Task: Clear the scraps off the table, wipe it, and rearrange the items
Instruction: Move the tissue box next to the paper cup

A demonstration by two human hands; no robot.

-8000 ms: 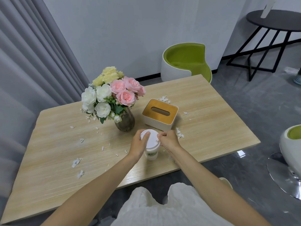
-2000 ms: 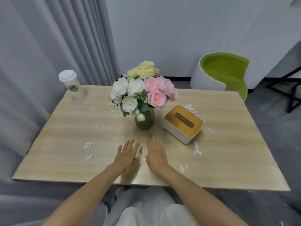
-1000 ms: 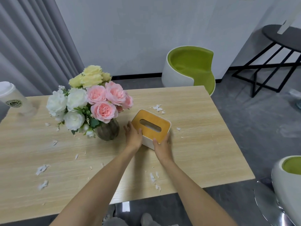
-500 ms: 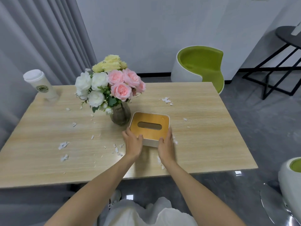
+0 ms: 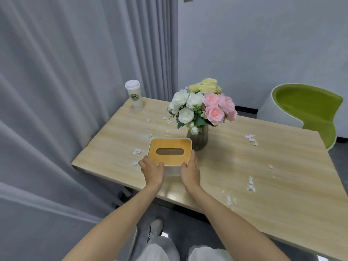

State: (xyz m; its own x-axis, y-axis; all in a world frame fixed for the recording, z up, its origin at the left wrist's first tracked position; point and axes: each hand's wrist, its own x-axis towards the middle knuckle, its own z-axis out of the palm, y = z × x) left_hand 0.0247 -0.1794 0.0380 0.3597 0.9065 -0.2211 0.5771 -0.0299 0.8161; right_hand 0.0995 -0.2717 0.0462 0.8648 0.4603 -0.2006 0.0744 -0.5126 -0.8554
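Step in hand: rearranging. Left hand (image 5: 152,171) and right hand (image 5: 190,171) grip the near corners of the white rectangular tissue box with smooth bamboo-coloured lid and oval slot (image 5: 170,154), thumbs on the lid edge. The box is near the left end of the pale wood-grain table (image 5: 282,166), just beside the ribbed glass vase of roses (image 5: 197,140). Can't tell if it's lifted or resting. Next move: set it down square, clear of the vase. Torn white paper scraps (image 5: 250,183) not yet cleared. White lidded paper cup (image 5: 134,96) stands at the far corner.
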